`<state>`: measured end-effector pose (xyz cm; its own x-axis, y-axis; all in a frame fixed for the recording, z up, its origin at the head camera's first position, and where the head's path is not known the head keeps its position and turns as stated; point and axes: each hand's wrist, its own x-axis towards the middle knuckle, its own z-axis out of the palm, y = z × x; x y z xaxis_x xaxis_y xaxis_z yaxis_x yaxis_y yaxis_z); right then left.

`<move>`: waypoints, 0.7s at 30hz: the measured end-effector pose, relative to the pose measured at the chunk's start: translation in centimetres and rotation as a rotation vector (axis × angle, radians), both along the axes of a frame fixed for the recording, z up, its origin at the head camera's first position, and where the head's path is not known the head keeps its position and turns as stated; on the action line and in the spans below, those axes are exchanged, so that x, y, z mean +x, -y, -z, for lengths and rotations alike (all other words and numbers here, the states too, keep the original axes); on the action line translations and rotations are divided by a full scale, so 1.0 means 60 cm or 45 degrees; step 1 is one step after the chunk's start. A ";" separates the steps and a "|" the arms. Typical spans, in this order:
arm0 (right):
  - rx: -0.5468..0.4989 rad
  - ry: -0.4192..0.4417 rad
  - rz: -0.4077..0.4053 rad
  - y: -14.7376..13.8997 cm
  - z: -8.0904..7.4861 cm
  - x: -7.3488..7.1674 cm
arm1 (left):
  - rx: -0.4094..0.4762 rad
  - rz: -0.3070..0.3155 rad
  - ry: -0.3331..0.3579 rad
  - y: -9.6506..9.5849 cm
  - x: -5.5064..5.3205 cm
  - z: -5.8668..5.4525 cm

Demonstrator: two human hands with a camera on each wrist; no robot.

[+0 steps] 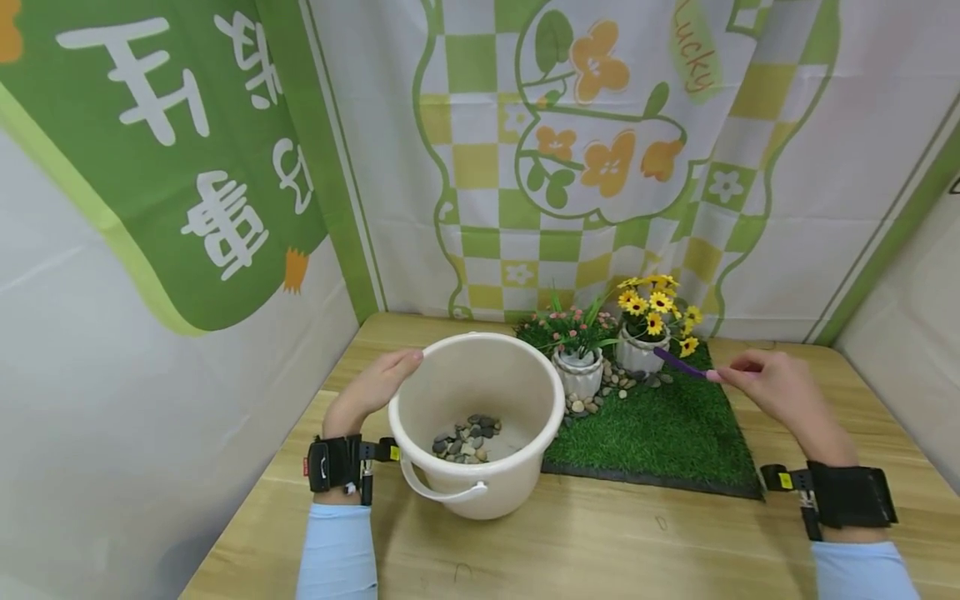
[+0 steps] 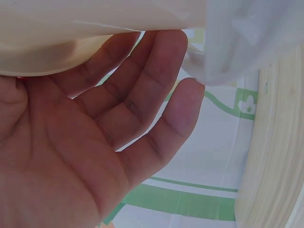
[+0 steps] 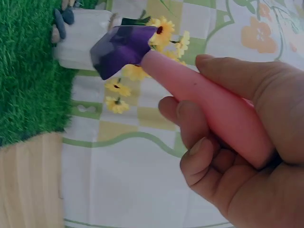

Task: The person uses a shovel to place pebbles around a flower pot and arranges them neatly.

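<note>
A cream plastic bucket (image 1: 510, 487) stands on the table with a small pile of pebbles (image 1: 468, 437) on its bottom. My left hand (image 1: 367, 387) grips its rim at the left, thumb at the top edge. In the left wrist view, fingers (image 2: 164, 61) curve against the bucket's outer wall. My right hand (image 1: 783, 396) holds a small hand trowel (image 3: 204, 97) by its pink handle. The trowel's purple blade (image 3: 123, 50) points left, near the white pot (image 1: 641, 354) of yellow flowers (image 1: 652, 308). From the head view, the blade is above the artificial turf.
Artificial turf (image 1: 660, 433) lies right of the bucket on the wooden table (image 1: 600, 537). A second white pot (image 1: 579, 377) with pink flowers stands close to the bucket's right side. Loose pebbles (image 1: 581, 406) surround the pots. A patterned cloth (image 1: 375, 125) hangs behind the table.
</note>
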<state>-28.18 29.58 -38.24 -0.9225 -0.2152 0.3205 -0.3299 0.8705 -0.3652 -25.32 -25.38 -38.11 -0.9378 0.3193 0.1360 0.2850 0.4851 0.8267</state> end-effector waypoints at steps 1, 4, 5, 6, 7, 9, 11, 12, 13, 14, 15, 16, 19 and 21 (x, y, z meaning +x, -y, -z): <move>0.014 0.002 0.005 -0.001 -0.003 0.002 | 0.004 0.002 0.003 0.000 0.000 -0.001; 0.041 0.003 0.008 -0.003 -0.011 0.009 | 0.006 0.007 0.016 0.000 -0.001 -0.003; 0.045 0.007 0.007 -0.004 -0.014 0.013 | 0.006 0.012 0.018 0.000 -0.001 -0.004; 0.042 0.006 0.002 -0.004 -0.017 0.017 | 0.006 0.014 0.021 0.000 -0.002 -0.005; 0.042 0.005 -0.005 -0.005 -0.018 0.021 | 0.006 0.012 0.025 -0.001 -0.002 -0.004; 0.047 0.010 -0.018 -0.007 -0.024 0.030 | 0.001 0.010 0.028 -0.002 -0.002 -0.004; 0.048 0.015 -0.036 -0.010 -0.033 0.041 | -0.006 0.007 0.028 -0.004 -0.003 -0.004; 0.055 0.013 -0.045 -0.012 -0.039 0.046 | -0.008 0.004 0.028 -0.005 -0.004 -0.004; 0.060 -0.003 -0.052 -0.013 -0.045 0.052 | -0.007 0.003 0.029 -0.005 -0.004 -0.004; 0.056 -0.023 -0.058 -0.013 -0.051 0.056 | -0.009 0.007 0.031 -0.005 -0.004 -0.003; 0.052 -0.045 -0.064 -0.013 -0.056 0.061 | -0.010 0.006 0.034 -0.006 -0.004 -0.002; 0.051 -0.088 -0.073 -0.012 -0.062 0.066 | -0.009 0.005 0.038 -0.005 -0.004 -0.002; 0.023 -0.250 -0.108 -0.003 -0.078 0.075 | -0.009 -0.003 0.043 -0.003 -0.004 -0.003; -0.012 -0.348 -0.144 0.006 -0.089 0.080 | -0.009 -0.014 0.046 -0.001 -0.004 -0.006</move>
